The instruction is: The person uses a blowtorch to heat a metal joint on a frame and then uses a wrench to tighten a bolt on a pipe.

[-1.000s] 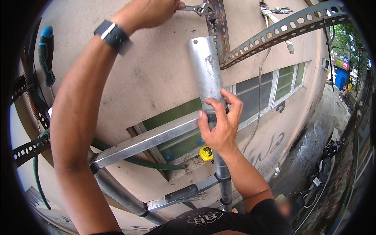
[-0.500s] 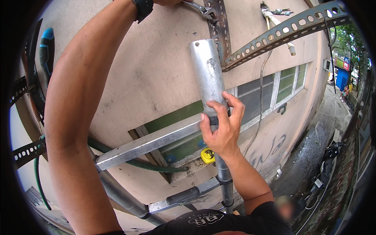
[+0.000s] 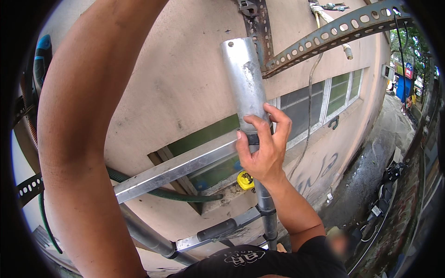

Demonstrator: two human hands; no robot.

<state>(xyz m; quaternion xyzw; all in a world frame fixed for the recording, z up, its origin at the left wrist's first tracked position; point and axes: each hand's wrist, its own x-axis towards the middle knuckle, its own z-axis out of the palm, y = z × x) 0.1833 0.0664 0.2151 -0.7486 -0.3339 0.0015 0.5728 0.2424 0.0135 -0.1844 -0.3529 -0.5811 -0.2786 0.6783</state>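
My right hand [image 3: 266,150] is wrapped round the right-hand side of a metal ladder, at a black collar just under the top rung [image 3: 176,171]. Its thumb and fingers touch the base of the silver tube [image 3: 243,83] that rises above, tilted slightly left, with a small hole near its upper end. My left forearm [image 3: 79,153] reaches up and out past the top edge, so my left hand is hidden. The head of an adjustable wrench [image 3: 248,8] shows at the top, against a rusty perforated upright bar [image 3: 257,34] on the wall.
A perforated angle bar [image 3: 333,39] juts out to the right. Behind the ladder are a yellow tape measure [image 3: 245,180] and a green hose [image 3: 185,197]. A blue-and-black handle [image 3: 41,60] hangs at left. Loose cables [image 3: 309,106] run down the wall. A motorcycle [image 3: 385,187] stands far below.
My left hand and watch have passed out of the top of the view. The wrench head sits higher in the picture. My right hand keeps its hold on the ladder.
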